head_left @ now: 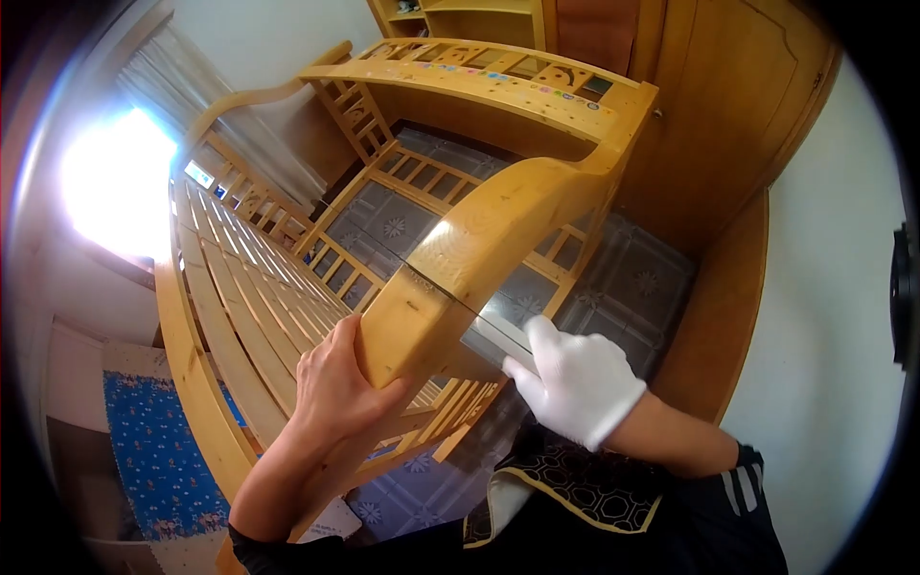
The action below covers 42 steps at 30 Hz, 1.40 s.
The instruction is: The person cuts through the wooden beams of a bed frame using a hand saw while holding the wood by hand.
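Note:
My bare left hand (340, 383) is wrapped around the end of a thick, curved wooden rail (479, 225) of a bed frame, thumb on the near side. In a white glove, my right hand (580, 379) closes around the near end of a hand saw (494, 335). Its thin blade looks like a dark line crossing the rail, a little beyond my left hand, and it sticks out past the far side. The blade seems to sit in a cut in the wood; how deep, I cannot tell. My right fingers partly hide the saw's handle.
Long bed slats (240, 278) run along the left. A wooden guard rail (498, 81) with cut-out shapes stands at the back. Grey patterned floor tiles (613, 287) show below. A blue printed cloth (163, 450) lies lower left. A wooden door (728, 105) and white wall (824, 287) are on the right.

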### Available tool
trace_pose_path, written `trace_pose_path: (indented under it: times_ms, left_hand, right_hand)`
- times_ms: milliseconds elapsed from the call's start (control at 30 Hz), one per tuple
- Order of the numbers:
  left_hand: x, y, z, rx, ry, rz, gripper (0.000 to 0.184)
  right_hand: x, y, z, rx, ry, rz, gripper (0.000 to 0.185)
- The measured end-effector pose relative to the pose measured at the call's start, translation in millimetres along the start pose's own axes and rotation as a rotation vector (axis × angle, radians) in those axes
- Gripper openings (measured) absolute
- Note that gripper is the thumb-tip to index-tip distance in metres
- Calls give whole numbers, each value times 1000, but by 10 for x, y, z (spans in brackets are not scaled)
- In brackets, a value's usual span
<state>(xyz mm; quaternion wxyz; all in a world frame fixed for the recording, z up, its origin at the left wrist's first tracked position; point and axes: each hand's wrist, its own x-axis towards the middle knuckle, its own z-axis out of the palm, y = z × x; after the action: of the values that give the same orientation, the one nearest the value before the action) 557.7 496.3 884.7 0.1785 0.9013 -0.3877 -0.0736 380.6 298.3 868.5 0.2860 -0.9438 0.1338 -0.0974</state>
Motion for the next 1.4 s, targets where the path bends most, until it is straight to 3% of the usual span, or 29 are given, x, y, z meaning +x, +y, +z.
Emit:
trace_pose_path:
  times_ms: [200, 300, 400, 533, 600, 733, 833, 900, 1067, 1100, 1233, 1267, 1400]
  left_hand:
    - [-9, 8, 18, -2, 41, 9, 67]
    - [-9, 22, 10, -6, 35, 11, 68]
    - [-12, -9, 21, -6, 50, 27, 69]
    - [-1, -4, -8, -8, 25, 3, 70]
    - [-18, 26, 5, -14, 19, -10, 71]
    - [-37, 8, -3, 22, 25, 5, 72]
    - [-3, 8, -16, -18, -15, -46, 74]
    - [-20, -26, 7, 21, 32, 59, 72]
    - [-13, -15, -15, -5, 5, 14, 74]
    - [-15, 6, -14, -14, -32, -42, 76]
    - [-18, 7, -13, -19, -27, -25, 75]
    - [-16, 6, -9, -15, -18, -19, 74]
    - [-18, 18, -22, -17, -30, -34, 74]
  right_hand:
    - [-738, 46, -345, 49, -53, 74, 27]
    - [-289, 10, -120, -83, -8, -73, 26]
    - [26, -20, -20, 30, -24, -1, 29]
    - [-477, 26, -223, -88, 46, -114, 22]
    - [-709, 49, -217, -6, 64, 38, 22]
    - [-436, 11, -211, 27, 57, -34, 24]
    - [-63, -62, -67, -24, -28, 51, 25]
    - [-33, -13, 18, 15, -1, 56, 26]
    - [-676, 33, -257, 21, 65, -27, 25]
    - [-792, 92, -282, 51, 36, 64, 31]
    - [-363, 25, -205, -79, -4, -94, 36]
    - [-169, -49, -114, -38, -2, -28, 22]
    - [40, -28, 7, 14, 7, 15, 23]
